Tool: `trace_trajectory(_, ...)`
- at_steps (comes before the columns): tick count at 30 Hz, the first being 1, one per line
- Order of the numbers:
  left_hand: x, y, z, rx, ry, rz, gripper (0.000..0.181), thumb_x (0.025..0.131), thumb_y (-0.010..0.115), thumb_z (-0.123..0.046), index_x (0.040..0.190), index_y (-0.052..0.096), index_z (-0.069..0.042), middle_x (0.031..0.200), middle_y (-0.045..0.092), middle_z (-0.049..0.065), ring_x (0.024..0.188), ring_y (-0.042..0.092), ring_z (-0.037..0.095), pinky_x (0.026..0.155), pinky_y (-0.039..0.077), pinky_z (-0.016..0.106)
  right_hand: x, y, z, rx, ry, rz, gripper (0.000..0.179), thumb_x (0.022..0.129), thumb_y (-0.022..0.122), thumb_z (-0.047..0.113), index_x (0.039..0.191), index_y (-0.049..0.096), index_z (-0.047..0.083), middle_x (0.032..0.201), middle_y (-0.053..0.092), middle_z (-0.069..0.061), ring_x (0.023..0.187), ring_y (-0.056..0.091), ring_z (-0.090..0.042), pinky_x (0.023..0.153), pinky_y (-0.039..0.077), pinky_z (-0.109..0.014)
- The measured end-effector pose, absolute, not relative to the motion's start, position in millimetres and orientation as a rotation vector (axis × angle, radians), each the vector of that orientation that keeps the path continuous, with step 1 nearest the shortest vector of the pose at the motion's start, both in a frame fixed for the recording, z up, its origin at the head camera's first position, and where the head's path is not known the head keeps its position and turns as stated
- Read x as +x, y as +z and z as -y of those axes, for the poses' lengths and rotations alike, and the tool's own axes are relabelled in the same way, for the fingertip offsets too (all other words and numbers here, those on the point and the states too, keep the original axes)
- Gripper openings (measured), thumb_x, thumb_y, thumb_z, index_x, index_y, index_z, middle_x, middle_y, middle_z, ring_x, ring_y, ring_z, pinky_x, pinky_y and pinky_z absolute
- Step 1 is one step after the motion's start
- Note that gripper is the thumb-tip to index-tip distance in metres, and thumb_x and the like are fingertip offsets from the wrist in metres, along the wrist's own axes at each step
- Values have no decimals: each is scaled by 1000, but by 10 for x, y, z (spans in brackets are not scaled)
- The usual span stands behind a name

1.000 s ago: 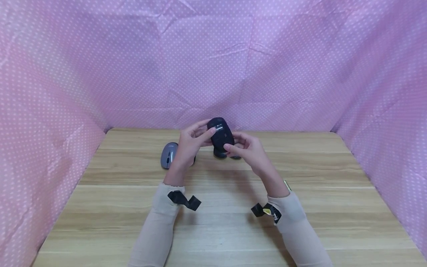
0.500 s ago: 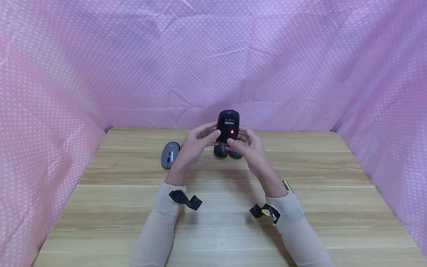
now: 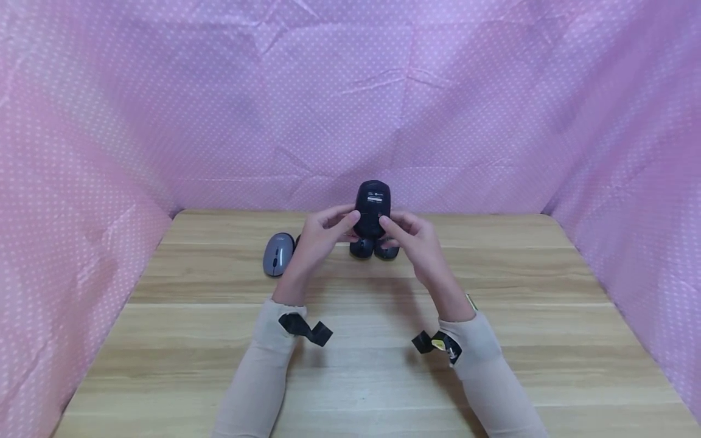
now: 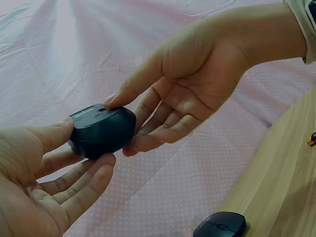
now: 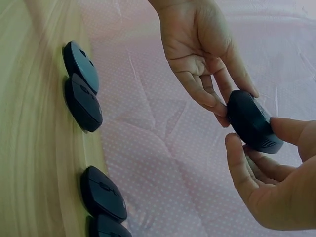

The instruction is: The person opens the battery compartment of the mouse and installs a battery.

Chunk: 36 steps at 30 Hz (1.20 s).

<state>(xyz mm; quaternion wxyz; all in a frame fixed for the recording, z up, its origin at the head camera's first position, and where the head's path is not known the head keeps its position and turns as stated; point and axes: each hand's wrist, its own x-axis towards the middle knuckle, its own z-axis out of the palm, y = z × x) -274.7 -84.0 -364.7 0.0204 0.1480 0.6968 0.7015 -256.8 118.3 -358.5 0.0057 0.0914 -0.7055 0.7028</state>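
A black computer mouse is held up above the far part of the table, its labelled underside turned toward the head view. My left hand grips its left side, thumb on the underside's edge and fingers behind. From the other side my right hand pinches it, the thumb pressing on the lower right of the underside. The left wrist view shows that thumb lying beside a small dark opening in the mouse. Just below, two more black mice lie side by side on the table, partly covered by the hands.
A grey mouse lies to the left on the wooden table; a dark mouse lies against it, mostly hidden by the left hand in the head view. Near the right wrist is a small gold-coloured cylinder. Pink dotted cloth hangs behind.
The mouse has gone from tilted to upright and risen slightly. A red light on its underside half a second ago no longer shows; my right thumb has moved up onto that area.
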Motion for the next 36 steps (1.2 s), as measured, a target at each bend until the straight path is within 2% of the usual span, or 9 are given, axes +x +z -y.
trace_trajectory(9, -2718, -3629, 796, 478, 2187, -2190, 36, 103, 62, -19, 136, 64, -3, 122, 70, 22, 87, 72, 14, 89, 64, 44, -2555, -3537, -1226, 329, 2105, 2224, 41, 99, 67, 9, 137, 59, -3, 117, 70, -24, 84, 72, -10, 74, 65, -32)
trace_trajectory(14, -2691, -3616, 764, 424, 2237, -2183, 37, 104, 61, -18, 137, 63, -2, 128, 68, 22, 89, 71, 12, 88, 64, 34, -2564, -3552, -1250, 394, 2044, 2193, 42, 97, 68, 5, 137, 61, 0, 120, 68, -28, 79, 73, -10, 71, 66, -46)
trace_trajectory(17, -2674, -3619, 721, 356, 2260, -2168, 38, 104, 60, -18, 138, 62, -2, 127, 68, 23, 86, 70, 14, 86, 64, 30, -2565, -3571, -1263, 398, 2038, 2177, 41, 96, 69, 4, 136, 62, 1, 120, 68, -27, 78, 74, -13, 68, 66, -41)
trace_trajectory(20, -2655, -3617, 673, 284, 2243, -2155, 38, 107, 54, -24, 135, 64, 0, 116, 70, 24, 84, 71, 16, 83, 65, 31, -2567, -3588, -1279, 392, 2053, 2172, 42, 95, 70, 3, 137, 62, 1, 123, 67, -27, 81, 75, -15, 67, 66, -33)
trace_trajectory(23, -2644, -3619, 645, 242, 2259, -2050, 42, 110, 47, -31, 133, 64, 1, 112, 68, 22, 93, 73, 22, 88, 64, 31, -2568, -3605, -1297, 393, 2101, 2154, 43, 94, 69, -1, 136, 61, -3, 130, 65, -27, 91, 75, -12, 72, 66, -29)
trace_trajectory(25, -2646, -3626, 640, 236, 2292, -1931, 44, 111, 44, -31, 136, 62, 1, 123, 66, 20, 108, 71, 27, 94, 61, 30, -2569, -3617, -1314, 413, 2140, 2129, 43, 93, 67, -6, 136, 60, -6, 135, 62, -27, 102, 72, -9, 81, 65, -27)
trace_trajectory(29, -2653, -3651, 629, 157, 2392, -1667, 41, 109, 50, -21, 142, 56, 3, 145, 56, 17, 131, 59, 30, 101, 57, 29, -2573, -3645, -1356, 473, 2194, 2116, 44, 94, 64, -11, 137, 57, -9, 145, 56, -25, 124, 64, -10, 99, 57, -22)
trace_trajectory(31, -2661, -3673, 603, 100, 2432, -1586, 40, 107, 54, -14, 143, 55, 4, 150, 53, 17, 134, 56, 28, 100, 58, 26, -2574, -3664, -1388, 482, 2222, 2132, 45, 96, 61, -10, 140, 55, -8, 148, 54, -22, 131, 60, -14, 104, 54, -21)
trace_trajectory(36, -2691, -3753, 492, 50, 2466, -1639, 41, 102, 61, -7, 141, 57, 3, 148, 55, 14, 129, 58, 22, 96, 59, 23, -2566, -3698, -1502, 453, 2341, 2175, 46, 104, 50, -1, 150, 46, -1, 158, 45, -17, 144, 46, -24, 110, 51, -25)
